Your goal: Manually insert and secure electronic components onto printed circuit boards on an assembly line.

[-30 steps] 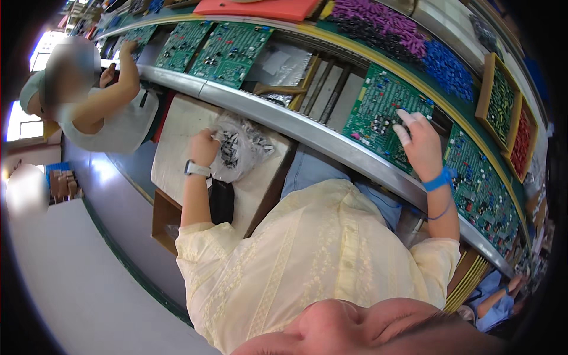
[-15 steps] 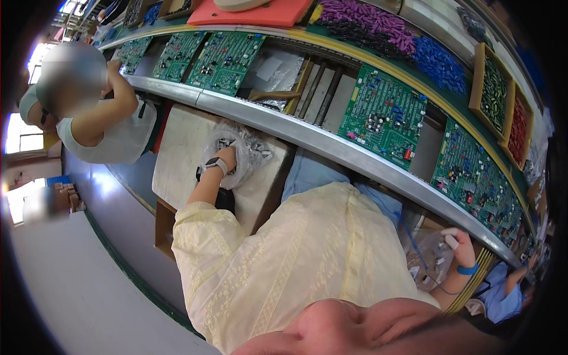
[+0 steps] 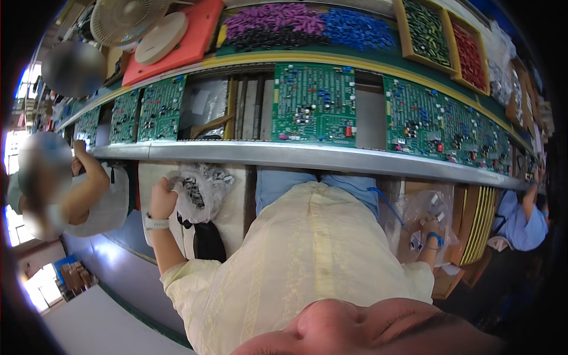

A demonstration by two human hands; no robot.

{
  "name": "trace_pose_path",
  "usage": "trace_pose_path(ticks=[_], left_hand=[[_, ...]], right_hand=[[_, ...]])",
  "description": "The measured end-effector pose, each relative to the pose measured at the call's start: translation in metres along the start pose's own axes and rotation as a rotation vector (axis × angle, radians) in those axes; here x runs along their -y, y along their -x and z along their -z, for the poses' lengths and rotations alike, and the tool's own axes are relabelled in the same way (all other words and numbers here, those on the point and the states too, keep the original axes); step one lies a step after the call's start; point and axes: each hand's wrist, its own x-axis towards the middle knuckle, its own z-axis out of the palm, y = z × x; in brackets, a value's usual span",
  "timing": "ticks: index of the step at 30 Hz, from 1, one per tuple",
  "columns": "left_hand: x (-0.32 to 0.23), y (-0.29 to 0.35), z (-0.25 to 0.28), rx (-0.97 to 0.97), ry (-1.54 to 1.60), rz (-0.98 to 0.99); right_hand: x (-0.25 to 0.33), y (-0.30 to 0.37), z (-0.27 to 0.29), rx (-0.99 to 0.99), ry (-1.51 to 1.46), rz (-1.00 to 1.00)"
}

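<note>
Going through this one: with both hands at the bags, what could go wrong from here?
Spill: the left hand is at the edge of a soft plastic bag of small parts; a tug might tip some out.
Snag: a blue cord lies near the right hand, which is at another clear bag; it could catch.
Mixing: purple pieces and black pieces lie in adjoining heaps, so they might mingle.

Across the workplace ran a long metal rail (image 3: 296, 154). Beyond the rail lay a green-topped bench (image 3: 390, 55). On the rail's near side stood a pale bench (image 3: 236, 216); farther left of the rail, the glossy blue-grey floor (image 3: 127, 263) carried a whitish reflection, bordered by a pale grey surface (image 3: 106, 319) with a dark green edge. Left of the rail, windows (image 3: 42, 291) glowed white.
</note>
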Motion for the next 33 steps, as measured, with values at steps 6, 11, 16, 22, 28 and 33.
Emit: trace_pose_path(ticks=[6,11,16,22,28,33], left_hand=[[-0.138,-0.048,-0.040,0.121,0.329,-0.423],[-0.198,-0.093,-0.089,0.286,0.124,-0.619],[-0.217,-0.095,-0.100,0.375,-0.008,-0.643],[-0.213,-0.095,-0.102,0.393,-0.158,-0.733],[-0.211,-0.094,-0.105,0.355,-0.195,-0.825],[-0.208,-0.090,-0.107,0.292,-0.257,-0.906]], right_hand=[[0.023,-0.004,0.017,0.105,-0.102,0.004],[0.027,-0.014,-0.009,-0.063,-0.233,0.023],[0.099,0.033,0.055,-0.030,-0.045,-0.022],[0.035,0.009,0.012,-0.149,-0.534,-0.036],[-0.001,0.012,-0.028,-0.327,-0.141,-0.340],[0.031,0.022,0.011,-0.295,0.061,-0.381]])
